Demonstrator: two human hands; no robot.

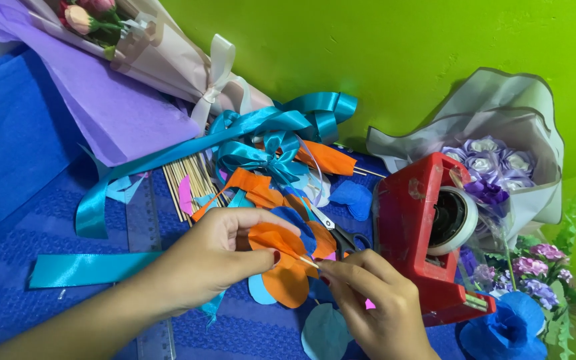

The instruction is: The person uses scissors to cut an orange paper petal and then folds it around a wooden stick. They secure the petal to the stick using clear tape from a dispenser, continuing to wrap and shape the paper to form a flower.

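Observation:
My left hand [216,257] pinches a bunch of orange paper petals [281,257] low in the middle of the view, thumb on top. My right hand [375,300] meets it from the right, its fingertips closed on the tip of a thin wooden stick [307,262] that pokes out of the petals. More orange and blue petals [295,223] lie just behind the hands, and light blue round pieces [325,332] lie below them on the blue cloth [21,220].
A red tape dispenser [421,227] stands right of my hands. Scissors [341,237] lie between. Teal ribbon [168,157], a bundle of wooden sticks [191,180], a clear ruler [148,267], two wrapped bouquets [495,160] and a green wall [381,47] surround them.

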